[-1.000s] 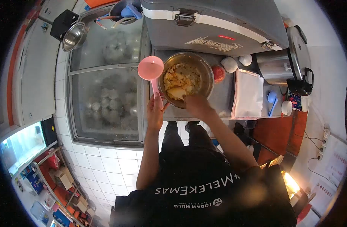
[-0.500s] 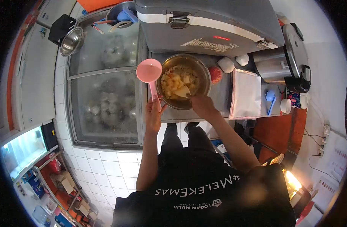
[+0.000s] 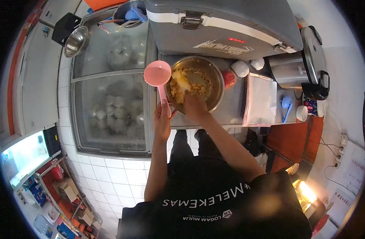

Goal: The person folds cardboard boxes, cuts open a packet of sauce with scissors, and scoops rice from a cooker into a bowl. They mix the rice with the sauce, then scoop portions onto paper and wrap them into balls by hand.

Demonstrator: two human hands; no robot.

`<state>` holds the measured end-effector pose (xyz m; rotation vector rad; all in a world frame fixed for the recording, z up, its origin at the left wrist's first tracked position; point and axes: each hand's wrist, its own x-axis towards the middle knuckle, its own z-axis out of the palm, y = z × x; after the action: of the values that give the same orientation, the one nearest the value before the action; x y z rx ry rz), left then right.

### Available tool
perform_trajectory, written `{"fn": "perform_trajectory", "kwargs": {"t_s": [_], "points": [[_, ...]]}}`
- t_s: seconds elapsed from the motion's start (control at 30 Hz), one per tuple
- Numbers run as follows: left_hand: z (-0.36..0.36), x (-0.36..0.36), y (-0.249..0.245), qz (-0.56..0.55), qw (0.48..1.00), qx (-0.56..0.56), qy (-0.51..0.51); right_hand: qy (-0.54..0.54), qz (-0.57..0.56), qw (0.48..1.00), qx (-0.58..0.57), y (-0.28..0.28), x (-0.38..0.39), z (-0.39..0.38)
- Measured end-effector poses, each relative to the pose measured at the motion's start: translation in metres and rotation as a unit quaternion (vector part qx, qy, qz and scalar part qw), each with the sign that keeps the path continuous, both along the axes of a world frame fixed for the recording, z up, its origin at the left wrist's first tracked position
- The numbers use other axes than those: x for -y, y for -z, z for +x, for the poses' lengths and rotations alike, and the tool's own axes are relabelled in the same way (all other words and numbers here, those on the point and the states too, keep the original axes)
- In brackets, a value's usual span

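Note:
A steel mixing bowl [image 3: 217, 97] stands on the counter with a crumbly yellowish-orange food mixture [image 3: 200, 87] inside, heaped toward its left side. My right hand [image 3: 194, 106] reaches over the near rim, closed on the handle of a pale spatula [image 3: 183, 83] whose blade is in the mixture. Much of the handle is hidden by my fingers. At the bowl's left edge, my left hand [image 3: 162, 121] grips the handle of a pink plastic ladle [image 3: 157, 73]. The ladle's round cup points away from me, beside the rim, and some fingers are close to the bowl's side.
Behind the bowl stands a large grey cooler box [image 3: 226, 34]. To the right are a red bundle [image 3: 229, 79], white bundles [image 3: 240, 69], plastic sheets [image 3: 260, 99], a blue scoop [image 3: 286, 105] and a steel cooker [image 3: 288, 71]. A glass-topped freezer [image 3: 111, 113] lies left.
My right hand has moved left and deeper over the bowl with the spatula, and the mixture now lies more to the left, baring the bowl's upper right. My left hand stays nearly still.

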<state>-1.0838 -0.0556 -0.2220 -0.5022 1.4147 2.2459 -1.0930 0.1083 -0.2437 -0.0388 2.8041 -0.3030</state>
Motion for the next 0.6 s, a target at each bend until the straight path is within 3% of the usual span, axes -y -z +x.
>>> {"fn": "perform_trajectory", "kwargs": {"t_s": [0.03, 0.13, 0.37, 0.43, 0.5, 0.57, 0.6], "points": [[0.001, 0.001, 0.000, 0.001, 1.000, 0.001, -0.001, 0.034, -0.001, 0.998, -0.044, -0.001, 0.011, 0.004], [0.001, 0.003, -0.003, 0.018, 1.000, 0.003, -0.009, 0.042, -0.069, 0.990, 0.116, -0.055, -0.004, -0.015], [0.000, 0.003, -0.003, 0.036, 0.999, -0.012, -0.015, 0.010, -0.055, 0.988, 0.145, -0.063, -0.001, 0.004], [-0.002, 0.003, -0.009, 0.043, 0.999, -0.012, -0.019, 0.004, -0.047, 0.990, 0.135, -0.095, -0.003, 0.013], [-0.004, 0.003, -0.007, 0.029, 0.999, 0.003, -0.028, -0.008, -0.048, 0.989, 0.137, -0.058, -0.007, 0.026], [0.000, 0.003, -0.005, 0.023, 0.999, 0.018, -0.025, 0.000, -0.053, 0.988, 0.148, -0.058, -0.015, 0.034], [-0.002, 0.003, -0.004, 0.024, 0.999, 0.021, -0.024, 0.009, -0.058, 0.987, 0.152, -0.082, -0.023, 0.026]]}}
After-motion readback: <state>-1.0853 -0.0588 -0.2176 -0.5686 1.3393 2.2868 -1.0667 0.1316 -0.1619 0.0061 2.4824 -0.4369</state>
